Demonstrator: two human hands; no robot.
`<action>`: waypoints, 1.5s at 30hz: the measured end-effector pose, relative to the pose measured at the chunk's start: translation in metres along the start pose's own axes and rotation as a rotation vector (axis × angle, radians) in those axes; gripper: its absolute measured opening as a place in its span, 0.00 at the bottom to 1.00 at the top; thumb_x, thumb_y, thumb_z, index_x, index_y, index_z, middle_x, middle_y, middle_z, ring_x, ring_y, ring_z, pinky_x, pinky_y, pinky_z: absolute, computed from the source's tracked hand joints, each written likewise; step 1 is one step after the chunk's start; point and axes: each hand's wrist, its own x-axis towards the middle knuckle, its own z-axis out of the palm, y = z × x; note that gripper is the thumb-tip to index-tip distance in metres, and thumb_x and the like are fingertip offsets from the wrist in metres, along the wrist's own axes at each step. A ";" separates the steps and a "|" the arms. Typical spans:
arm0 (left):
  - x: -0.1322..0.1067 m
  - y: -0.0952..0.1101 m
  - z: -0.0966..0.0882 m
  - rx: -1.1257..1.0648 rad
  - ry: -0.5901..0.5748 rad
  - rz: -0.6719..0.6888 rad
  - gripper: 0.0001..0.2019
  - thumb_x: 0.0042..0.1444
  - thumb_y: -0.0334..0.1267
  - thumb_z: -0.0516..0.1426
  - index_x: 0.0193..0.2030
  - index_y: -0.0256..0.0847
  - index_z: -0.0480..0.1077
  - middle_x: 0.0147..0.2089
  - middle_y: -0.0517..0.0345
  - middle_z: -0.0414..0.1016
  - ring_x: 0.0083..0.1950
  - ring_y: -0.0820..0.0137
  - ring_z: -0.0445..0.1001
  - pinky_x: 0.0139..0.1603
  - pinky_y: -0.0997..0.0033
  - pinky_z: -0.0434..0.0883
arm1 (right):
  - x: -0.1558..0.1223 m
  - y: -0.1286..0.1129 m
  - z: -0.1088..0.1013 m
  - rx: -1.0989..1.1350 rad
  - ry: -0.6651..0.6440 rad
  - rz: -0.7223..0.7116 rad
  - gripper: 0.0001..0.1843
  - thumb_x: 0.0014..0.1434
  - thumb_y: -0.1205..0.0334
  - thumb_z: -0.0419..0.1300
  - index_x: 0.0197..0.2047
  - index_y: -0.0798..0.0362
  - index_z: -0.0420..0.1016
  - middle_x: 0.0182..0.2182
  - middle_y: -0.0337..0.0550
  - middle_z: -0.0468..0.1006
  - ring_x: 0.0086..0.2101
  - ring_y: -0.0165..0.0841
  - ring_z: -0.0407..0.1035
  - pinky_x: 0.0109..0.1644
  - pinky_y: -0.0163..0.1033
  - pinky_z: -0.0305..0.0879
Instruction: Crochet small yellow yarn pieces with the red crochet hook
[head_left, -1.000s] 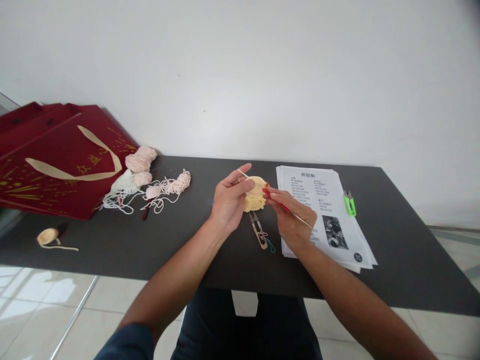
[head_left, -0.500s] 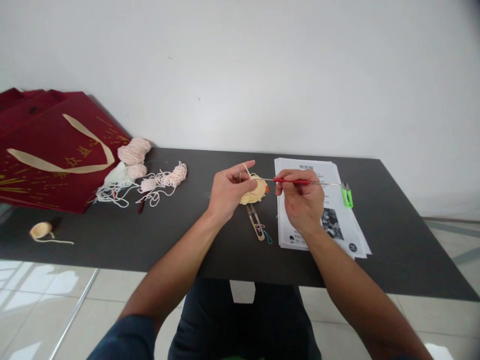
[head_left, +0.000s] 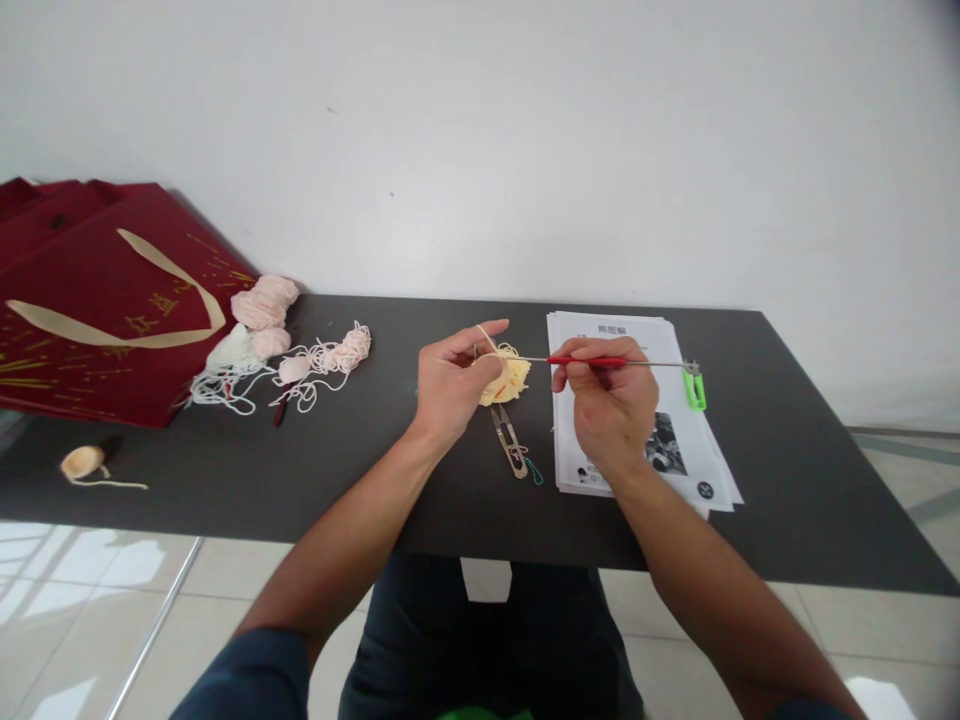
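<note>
My left hand (head_left: 450, 382) pinches a small pale yellow crocheted piece (head_left: 507, 380) above the dark table (head_left: 390, 470), with a strand of yarn looped over its forefinger. My right hand (head_left: 611, 405) is closed on a red-handled crochet hook (head_left: 592, 361), held level, its metal tip pointing left into the yellow piece. Both hands hover just over the table top, close together.
Thread snips (head_left: 508, 441) lie below the yellow piece. A stack of printed sheets (head_left: 675, 440) and a green clipper (head_left: 694, 387) lie at right. Pink yarn balls and tangles (head_left: 277, 340), a dark red gift bag (head_left: 105, 300) and a small crocheted cup (head_left: 81, 462) lie at left.
My right hand swung the hook from slanting down-right to level and now points it into the yellow piece. My left hand turned the piece slightly. The view shifted a little.
</note>
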 end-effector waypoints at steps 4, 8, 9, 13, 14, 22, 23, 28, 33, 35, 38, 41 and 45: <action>0.000 0.002 0.000 -0.132 -0.048 -0.085 0.20 0.43 0.25 0.64 0.44 0.45 0.85 0.29 0.64 0.74 0.28 0.78 0.69 0.32 0.76 0.69 | 0.002 0.005 -0.003 0.096 -0.025 0.037 0.10 0.60 0.60 0.72 0.38 0.48 0.74 0.36 0.36 0.83 0.26 0.27 0.73 0.30 0.37 0.69; 0.001 0.005 0.001 -0.197 -0.056 -0.146 0.19 0.41 0.25 0.64 0.41 0.44 0.85 0.29 0.63 0.75 0.28 0.77 0.70 0.33 0.75 0.70 | 0.001 0.007 -0.004 0.128 -0.037 0.047 0.09 0.61 0.62 0.71 0.39 0.48 0.74 0.37 0.36 0.83 0.27 0.26 0.74 0.31 0.36 0.71; 0.002 0.006 0.001 -0.203 -0.055 -0.155 0.19 0.40 0.25 0.64 0.40 0.44 0.85 0.29 0.63 0.76 0.28 0.77 0.70 0.33 0.75 0.70 | 0.001 0.007 -0.003 0.127 -0.034 0.042 0.09 0.61 0.62 0.71 0.39 0.48 0.74 0.37 0.36 0.83 0.27 0.27 0.74 0.31 0.36 0.72; 0.001 0.007 0.002 -0.205 -0.041 -0.165 0.17 0.39 0.25 0.63 0.38 0.42 0.85 0.28 0.62 0.77 0.27 0.76 0.70 0.31 0.75 0.69 | -0.002 0.004 0.001 0.084 -0.014 -0.022 0.09 0.60 0.62 0.71 0.38 0.48 0.75 0.36 0.37 0.84 0.27 0.27 0.75 0.30 0.37 0.72; 0.001 0.007 0.002 -0.204 -0.035 -0.168 0.17 0.39 0.25 0.63 0.37 0.42 0.84 0.28 0.62 0.77 0.27 0.76 0.70 0.30 0.75 0.69 | -0.003 0.003 0.002 0.067 -0.010 -0.038 0.09 0.60 0.62 0.72 0.38 0.48 0.75 0.36 0.37 0.84 0.27 0.28 0.75 0.30 0.37 0.73; 0.003 0.011 0.000 -0.264 -0.071 -0.297 0.14 0.36 0.27 0.61 0.33 0.37 0.83 0.26 0.59 0.76 0.25 0.74 0.71 0.27 0.73 0.70 | -0.002 -0.001 0.001 0.108 -0.046 -0.043 0.08 0.59 0.65 0.72 0.38 0.48 0.77 0.36 0.37 0.84 0.26 0.27 0.75 0.30 0.36 0.73; 0.003 0.011 0.000 -0.270 -0.082 -0.297 0.14 0.37 0.27 0.61 0.33 0.37 0.83 0.26 0.59 0.77 0.25 0.73 0.72 0.28 0.73 0.70 | 0.000 -0.001 0.001 0.139 -0.045 0.003 0.08 0.59 0.64 0.72 0.37 0.48 0.76 0.36 0.37 0.84 0.26 0.27 0.75 0.30 0.36 0.73; 0.001 0.007 0.000 -0.265 -0.118 -0.235 0.13 0.41 0.27 0.66 0.37 0.40 0.83 0.30 0.60 0.79 0.29 0.73 0.75 0.33 0.72 0.73 | 0.004 0.001 0.002 0.306 0.020 0.323 0.11 0.56 0.59 0.75 0.36 0.48 0.76 0.35 0.35 0.84 0.29 0.24 0.74 0.32 0.30 0.76; -0.002 0.000 0.002 -0.134 -0.113 -0.145 0.09 0.47 0.33 0.69 0.38 0.41 0.82 0.31 0.59 0.80 0.30 0.73 0.76 0.33 0.73 0.73 | 0.002 0.004 0.006 0.347 0.096 0.480 0.10 0.54 0.58 0.76 0.35 0.49 0.80 0.36 0.35 0.85 0.32 0.22 0.77 0.39 0.26 0.80; -0.002 -0.002 0.002 -0.097 -0.087 -0.118 0.09 0.49 0.33 0.68 0.39 0.41 0.82 0.30 0.60 0.79 0.29 0.74 0.75 0.32 0.74 0.73 | 0.001 0.004 0.008 0.347 0.108 0.493 0.09 0.54 0.59 0.76 0.36 0.49 0.81 0.36 0.36 0.86 0.32 0.22 0.78 0.41 0.25 0.80; -0.001 -0.003 0.001 -0.054 -0.057 -0.055 0.13 0.47 0.30 0.67 0.41 0.43 0.83 0.33 0.60 0.79 0.30 0.75 0.74 0.31 0.75 0.72 | 0.000 0.003 0.011 0.336 0.114 0.482 0.08 0.55 0.60 0.75 0.36 0.49 0.82 0.35 0.36 0.86 0.32 0.22 0.78 0.40 0.24 0.80; -0.001 -0.003 0.000 -0.026 -0.051 -0.004 0.15 0.47 0.29 0.67 0.44 0.44 0.83 0.36 0.59 0.79 0.32 0.75 0.74 0.32 0.76 0.72 | 0.000 0.002 0.011 0.312 0.113 0.469 0.07 0.56 0.60 0.75 0.36 0.49 0.82 0.34 0.35 0.86 0.32 0.22 0.78 0.39 0.25 0.80; -0.001 -0.003 -0.002 -0.022 -0.065 0.019 0.12 0.51 0.33 0.69 0.43 0.45 0.84 0.33 0.60 0.78 0.30 0.77 0.71 0.31 0.76 0.70 | -0.001 0.003 0.011 0.297 0.103 0.451 0.07 0.57 0.59 0.74 0.37 0.49 0.82 0.34 0.35 0.86 0.32 0.22 0.78 0.39 0.25 0.79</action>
